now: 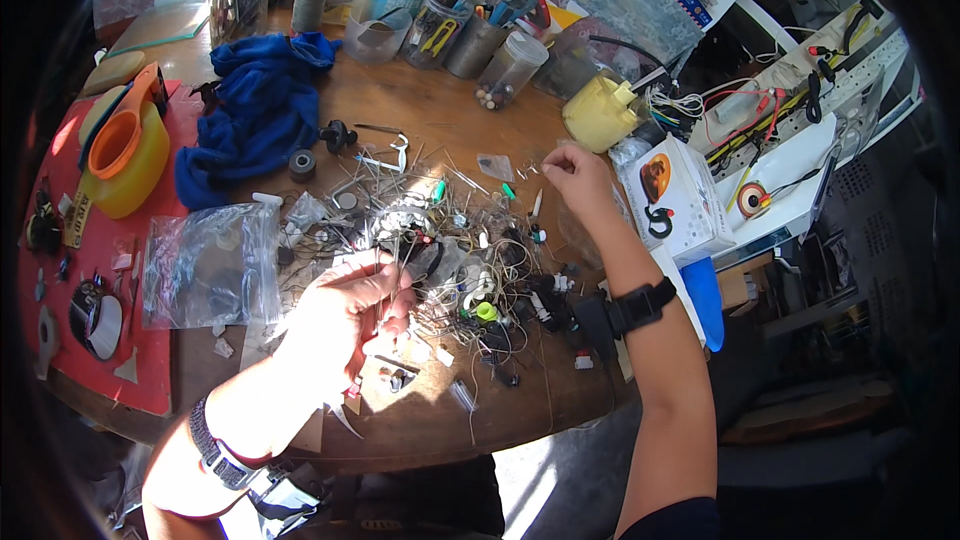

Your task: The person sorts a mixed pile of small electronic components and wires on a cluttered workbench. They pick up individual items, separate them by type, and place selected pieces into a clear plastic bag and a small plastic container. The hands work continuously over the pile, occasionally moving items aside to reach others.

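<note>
Thin wires point(407, 253) are gripped between thumb and fingers of the left hand point(345, 305), over the tangled wire pile point(462, 298) on the wooden table point(405, 98); a light pinch should avoid dragging neighbouring strands. The right hand point(584, 186) is pinched closed; whether on something, I cannot tell.

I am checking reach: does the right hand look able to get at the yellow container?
Probably yes: the right hand looks close to the yellow container, and nothing visible blocks the way.
</note>
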The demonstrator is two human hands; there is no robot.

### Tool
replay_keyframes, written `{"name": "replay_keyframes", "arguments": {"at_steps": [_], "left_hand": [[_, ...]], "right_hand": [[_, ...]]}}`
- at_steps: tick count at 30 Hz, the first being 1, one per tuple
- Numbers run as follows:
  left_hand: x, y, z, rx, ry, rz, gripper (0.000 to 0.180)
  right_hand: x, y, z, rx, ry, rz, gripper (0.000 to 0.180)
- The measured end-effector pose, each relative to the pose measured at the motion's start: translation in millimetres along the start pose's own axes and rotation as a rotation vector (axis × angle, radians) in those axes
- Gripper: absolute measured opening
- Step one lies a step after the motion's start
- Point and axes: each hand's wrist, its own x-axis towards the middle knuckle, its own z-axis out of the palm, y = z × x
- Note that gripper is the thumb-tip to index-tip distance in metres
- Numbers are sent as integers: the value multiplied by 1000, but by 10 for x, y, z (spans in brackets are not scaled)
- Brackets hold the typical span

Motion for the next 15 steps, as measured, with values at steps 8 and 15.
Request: {"name": "replay_keyframes", "arguments": {"at_steps": [8, 15], "left_hand": [[33, -11, -29, 17, -168, 129, 22], [-12, 54, 7, -3, -166, 106, 22]], "right_hand": [[-1046, -734, -157, 82, -576, -68, 16], [-1172, -715, -97, -84, -507, -155, 15]]}}
